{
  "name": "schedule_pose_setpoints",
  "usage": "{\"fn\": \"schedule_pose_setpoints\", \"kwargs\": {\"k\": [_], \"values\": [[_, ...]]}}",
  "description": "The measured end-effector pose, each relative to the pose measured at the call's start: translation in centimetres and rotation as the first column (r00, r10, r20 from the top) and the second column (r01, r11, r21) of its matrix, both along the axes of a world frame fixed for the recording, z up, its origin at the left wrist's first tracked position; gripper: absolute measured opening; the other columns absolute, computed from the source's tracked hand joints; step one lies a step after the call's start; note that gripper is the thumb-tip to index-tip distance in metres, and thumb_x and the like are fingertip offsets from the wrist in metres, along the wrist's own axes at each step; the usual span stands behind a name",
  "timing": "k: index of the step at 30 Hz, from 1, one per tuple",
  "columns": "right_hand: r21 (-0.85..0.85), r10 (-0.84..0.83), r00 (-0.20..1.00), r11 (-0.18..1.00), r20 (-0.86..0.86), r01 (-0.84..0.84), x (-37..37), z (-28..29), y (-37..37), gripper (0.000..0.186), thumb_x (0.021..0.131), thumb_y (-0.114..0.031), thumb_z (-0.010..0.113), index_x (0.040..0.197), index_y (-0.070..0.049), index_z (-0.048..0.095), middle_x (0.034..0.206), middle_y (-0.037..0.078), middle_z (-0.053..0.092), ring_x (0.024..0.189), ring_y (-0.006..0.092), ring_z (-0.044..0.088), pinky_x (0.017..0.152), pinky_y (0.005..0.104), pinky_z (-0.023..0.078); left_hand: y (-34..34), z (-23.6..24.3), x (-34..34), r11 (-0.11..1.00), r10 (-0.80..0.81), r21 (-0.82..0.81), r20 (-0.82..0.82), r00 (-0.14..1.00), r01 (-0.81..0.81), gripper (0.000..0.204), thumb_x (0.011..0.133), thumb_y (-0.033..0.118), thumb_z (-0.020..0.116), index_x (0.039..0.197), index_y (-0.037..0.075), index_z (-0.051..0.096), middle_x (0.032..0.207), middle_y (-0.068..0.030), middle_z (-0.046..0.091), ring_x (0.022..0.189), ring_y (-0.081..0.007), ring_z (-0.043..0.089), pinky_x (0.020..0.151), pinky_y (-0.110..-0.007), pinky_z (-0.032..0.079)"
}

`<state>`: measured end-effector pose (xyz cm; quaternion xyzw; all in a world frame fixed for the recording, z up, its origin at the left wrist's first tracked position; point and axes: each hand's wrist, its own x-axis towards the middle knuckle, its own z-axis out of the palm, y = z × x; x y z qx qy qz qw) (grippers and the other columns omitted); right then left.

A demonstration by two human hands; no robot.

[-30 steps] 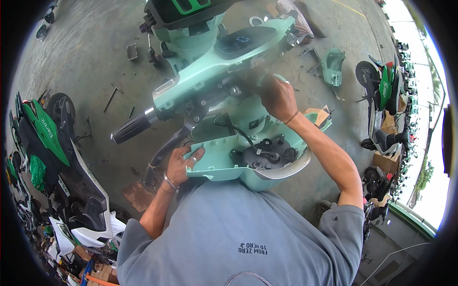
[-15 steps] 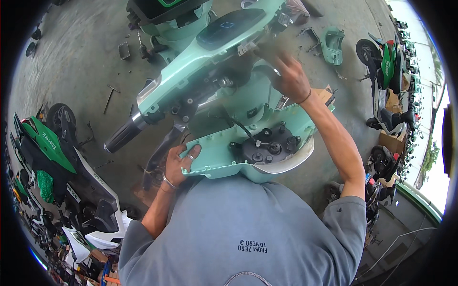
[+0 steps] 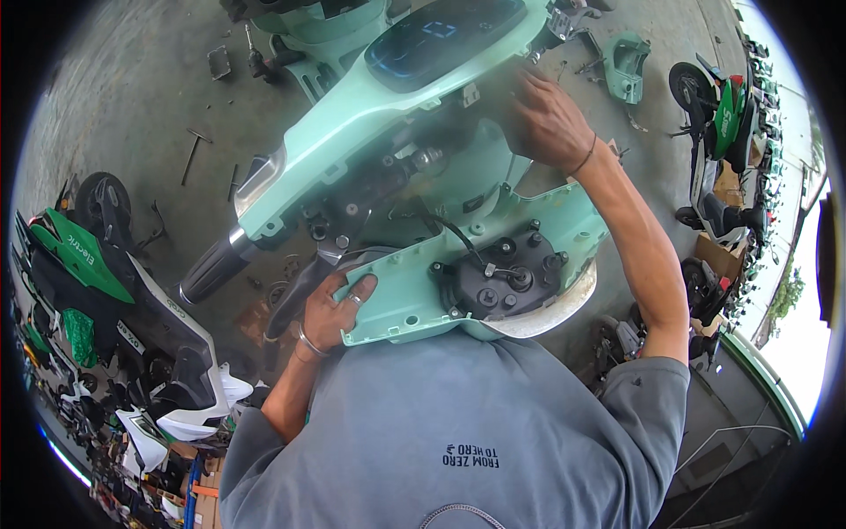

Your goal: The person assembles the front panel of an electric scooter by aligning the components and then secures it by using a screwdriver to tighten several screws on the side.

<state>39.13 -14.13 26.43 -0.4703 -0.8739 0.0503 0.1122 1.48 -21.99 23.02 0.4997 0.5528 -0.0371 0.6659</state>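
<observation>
A mint-green scooter headlight cover (image 3: 392, 286) rests against my shirt, its inner side up, with a black lamp housing (image 3: 511, 280) and a cable in it. My left hand (image 3: 330, 316) pinches its left corner, thumb on top and fingers underneath. Above it stands the scooter's handlebar cover (image 3: 339, 123), carrying a dark display (image 3: 445, 42). My right hand (image 3: 557, 123) is closed, fingers curled in beside the right underside of that cover. What its fingers hold, if anything, is lost in a blurred patch. The black handlebar grip (image 3: 211, 267) and brake lever (image 3: 304, 286) stick out at left.
A T-handle tool (image 3: 191, 156) lies on the concrete floor at left. A loose mint-green part (image 3: 627, 67) lies at the far right. Parked scooters (image 3: 84, 251) stand on the left, and another green-black scooter (image 3: 724, 123) on the right. A mint-green body (image 3: 322, 40) stands beyond the handlebar.
The headlight cover and my left hand have shifted slightly right and nearer me. My right hand has moved a little right, its fingers more curled. The handlebar sits slightly differently in view.
</observation>
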Motion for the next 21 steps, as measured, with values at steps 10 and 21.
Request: {"fn": "schedule_pose_setpoints", "kwargs": {"k": [10, 21], "values": [[0.049, 0.012, 0.993, 0.999, -0.116, -0.006, 2.4, -0.5, 1.8, 0.036, 0.079, -0.009, 0.066, 0.115, -0.010, 0.062, 0.099, 0.008, 0.068, 0.095, 0.0296, 0.062, 0.089, 0.0385, 0.049, 0.4, 0.8, 1.4, 0.987, 0.058, 0.140, 0.119, 0.991, -0.075, 0.042, 0.090, 0.035, 0.069, 0.098, -0.006, 0.068, 0.072, -0.0020, 0.062, 0.067, -0.0084, 0.053, 0.061, -0.027, 0.043], [-0.092, -0.133, 0.973, 0.989, -0.187, 0.117, 1.9, 0.9, 0.8, 0.034, 0.078, -0.019, 0.068, 0.111, -0.014, 0.069, 0.101, 0.010, 0.070, 0.101, 0.0317, 0.063, 0.086, 0.0414, 0.051, -0.7, -0.1, 2.3, 0.915, 0.233, 0.317, 0.087, 0.968, -0.249, 0.039, 0.088, 0.036, 0.072, 0.084, -0.002, 0.066, 0.071, -0.0006, 0.059, 0.066, -0.0081, 0.052, 0.058, -0.025, 0.040]]}}
